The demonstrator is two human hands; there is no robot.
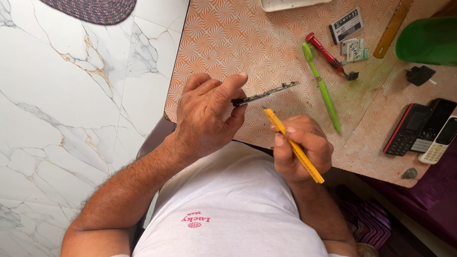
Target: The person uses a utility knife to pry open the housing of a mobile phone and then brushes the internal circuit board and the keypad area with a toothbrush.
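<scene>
Partly hidden in left hand [207, 119] — thin dark part [266, 93], end unseen.

Floor: white marble tiles [71, 95] with grey and gold veins, to my left.
Rug: dark braided edge [90, 8] at the top.
Table: orange swirl-patterned top [247, 43] before me.
Light: bright, probably daylight.

A table [228, 43] covered in an orange swirl pattern is seen. Right of the green toothbrush [322, 85] on it are laid a red screwdriver [328, 56], a black charger [420, 74] and three phones [423, 131].
</scene>
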